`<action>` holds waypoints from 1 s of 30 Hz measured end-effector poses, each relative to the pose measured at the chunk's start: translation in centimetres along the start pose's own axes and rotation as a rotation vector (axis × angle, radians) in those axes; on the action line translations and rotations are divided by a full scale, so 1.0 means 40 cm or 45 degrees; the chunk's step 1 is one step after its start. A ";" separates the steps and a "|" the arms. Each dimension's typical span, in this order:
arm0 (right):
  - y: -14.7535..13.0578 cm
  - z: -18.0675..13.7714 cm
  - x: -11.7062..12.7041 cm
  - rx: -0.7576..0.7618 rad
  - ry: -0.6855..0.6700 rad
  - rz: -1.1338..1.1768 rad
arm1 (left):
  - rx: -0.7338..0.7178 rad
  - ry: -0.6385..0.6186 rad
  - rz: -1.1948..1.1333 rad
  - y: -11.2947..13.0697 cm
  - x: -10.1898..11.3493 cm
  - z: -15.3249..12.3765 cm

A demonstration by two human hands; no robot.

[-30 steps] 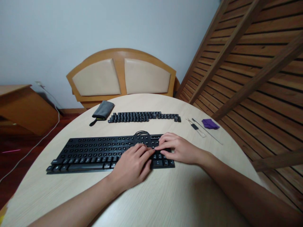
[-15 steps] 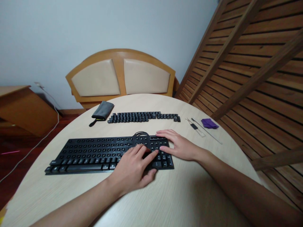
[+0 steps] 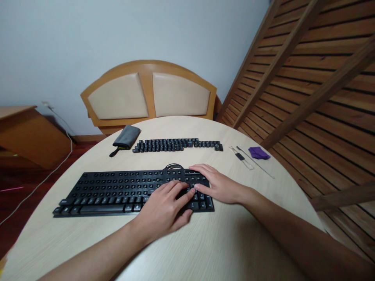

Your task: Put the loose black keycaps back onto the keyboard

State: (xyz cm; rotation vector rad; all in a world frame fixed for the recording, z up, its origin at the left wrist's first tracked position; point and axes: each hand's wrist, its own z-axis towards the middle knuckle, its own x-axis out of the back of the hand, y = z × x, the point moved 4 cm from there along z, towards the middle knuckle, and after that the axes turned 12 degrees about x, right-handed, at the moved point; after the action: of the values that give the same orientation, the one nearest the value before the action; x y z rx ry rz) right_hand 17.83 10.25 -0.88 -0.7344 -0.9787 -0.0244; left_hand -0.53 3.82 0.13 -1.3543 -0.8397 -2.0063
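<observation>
A black computer keyboard [image 3: 99,197] lies flat across the table in front of me. Many of its upper key positions are bare of keycaps, while the lowest rows and part of the number pad carry theirs. My left hand [image 3: 165,205] rests over its right part, fingers apart and bent onto the keys, thumb by the front edge. At the right end, my right hand [image 3: 218,185] lies with its fingers stretched over the upper corner and its thumb on the number pad, near my left index fingertip. Whether a small part sits under the fingertips is hidden.
Behind the keyboard, loose black keycaps [image 3: 164,145] stand in rows. A grey pouch [image 3: 127,136] lies at the back left. To the right are a wire keycap puller [image 3: 240,156], a thin rod-like tool [image 3: 258,164] and a purple cloth [image 3: 259,153]. A slatted wooden screen [image 3: 307,97] borders the right.
My right hand has slid slightly towards me, its thumb now beside my left index fingertip. My left fingers have shifted slightly on the keys. The keyboard's left end sits a little further left.
</observation>
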 end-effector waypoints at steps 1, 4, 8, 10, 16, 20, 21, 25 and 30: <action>-0.001 0.000 -0.001 -0.005 -0.005 0.000 | 0.002 0.002 -0.001 -0.001 0.000 0.000; -0.005 0.002 -0.003 -0.019 -0.012 0.003 | 0.001 0.012 -0.010 -0.002 -0.002 -0.001; -0.008 0.003 -0.007 -0.015 -0.001 0.015 | 0.008 0.018 -0.022 -0.002 -0.004 -0.002; -0.008 0.003 -0.009 -0.015 0.000 0.018 | 0.010 0.017 -0.027 -0.001 -0.004 -0.002; -0.011 0.005 -0.009 -0.025 0.025 0.029 | 0.000 0.041 -0.052 0.001 0.005 0.004; -0.013 0.007 -0.010 -0.048 0.028 0.041 | 0.000 0.031 -0.047 0.002 0.007 0.006; -0.013 0.007 -0.010 -0.054 0.032 0.041 | 0.005 0.024 -0.048 0.001 0.006 0.007; -0.011 0.008 -0.011 -0.060 0.056 0.040 | 0.015 0.000 -0.055 0.000 0.002 0.006; -0.008 0.008 -0.010 -0.053 0.080 0.051 | 0.010 0.020 -0.060 0.000 0.000 0.005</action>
State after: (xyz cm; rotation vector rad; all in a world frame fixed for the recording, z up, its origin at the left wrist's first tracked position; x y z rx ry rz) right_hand 17.24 10.07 -0.88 -0.7869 -0.9057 -0.0327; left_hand -0.40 3.97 0.17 -1.3243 -0.8792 -2.0446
